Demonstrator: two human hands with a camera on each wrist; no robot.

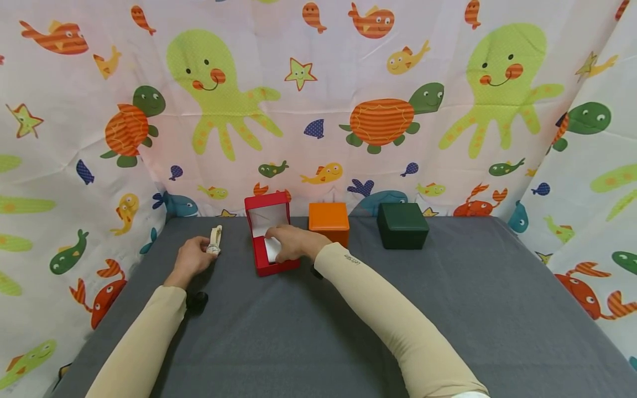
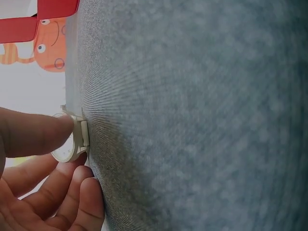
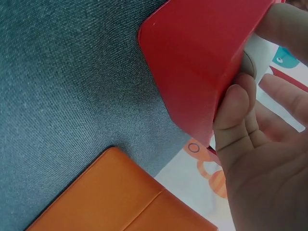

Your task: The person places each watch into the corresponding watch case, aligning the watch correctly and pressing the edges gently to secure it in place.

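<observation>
My left hand (image 1: 193,257) pinches a cream-strapped wristwatch (image 1: 214,243) near the left side of the table. In the left wrist view, the thumb lies over the face of the watch (image 2: 70,139), and the other fingers curl beneath it beside the cloth. A red box (image 1: 273,268) stands with its lid raised, showing a white lining. Reaching into it, my right hand (image 1: 294,243) has thumb and fingers about the white cushion (image 1: 272,249). The right wrist view shows fingertips at the cushion (image 3: 255,55) inside the red box wall; part of the cushion is hidden.
An orange box (image 1: 329,221) stands closed just right of the red box. Further right is a closed dark green box (image 1: 402,226). Grey cloth (image 1: 478,309) covers the table. Behind and at the sides hangs a sea-animal curtain (image 1: 318,83).
</observation>
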